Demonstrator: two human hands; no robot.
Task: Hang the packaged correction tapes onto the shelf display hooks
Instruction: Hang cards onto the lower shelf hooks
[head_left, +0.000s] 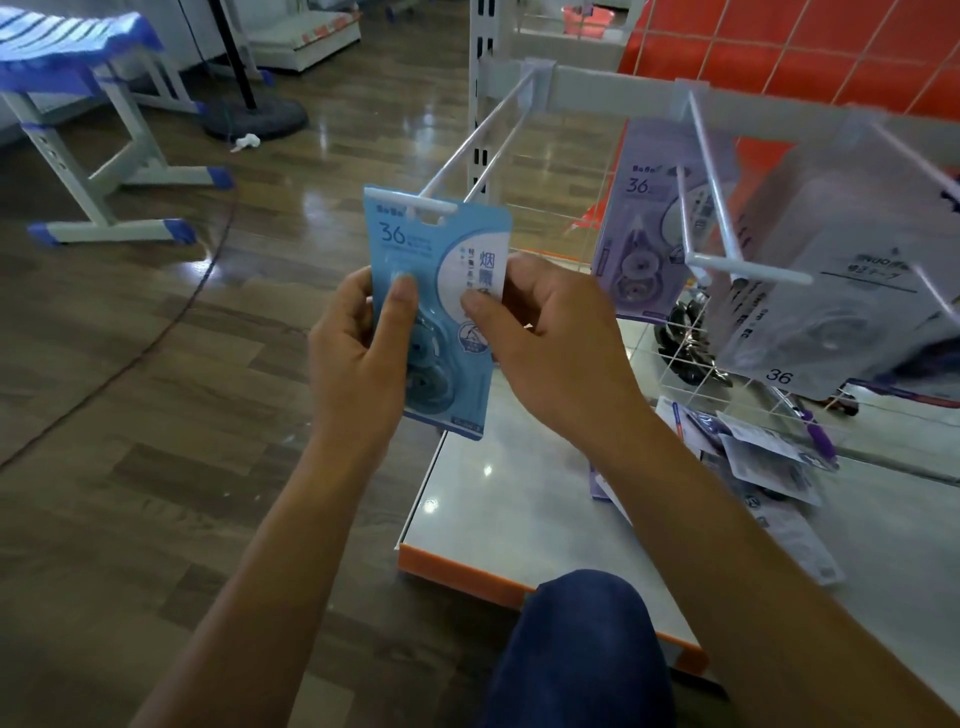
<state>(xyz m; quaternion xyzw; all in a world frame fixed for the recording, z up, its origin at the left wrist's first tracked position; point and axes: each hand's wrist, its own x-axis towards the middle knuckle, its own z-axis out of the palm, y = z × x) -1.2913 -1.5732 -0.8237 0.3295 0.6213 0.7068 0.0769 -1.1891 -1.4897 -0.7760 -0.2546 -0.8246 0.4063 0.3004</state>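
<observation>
Bare left hand (358, 358) and right hand (561, 353); knee (582, 649) in dark blue trousers.

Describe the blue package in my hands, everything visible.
The blue correction tape package is a flat glossy card with a clear blister showing two round reels, a large 36 and a white label panel. It is roughly upright, facing the camera. The left hand grips its left edge and the right hand pinches its right edge, thumbs in front. Its slotted top meets the front bar of the white display hook; threading unclear.
</observation>
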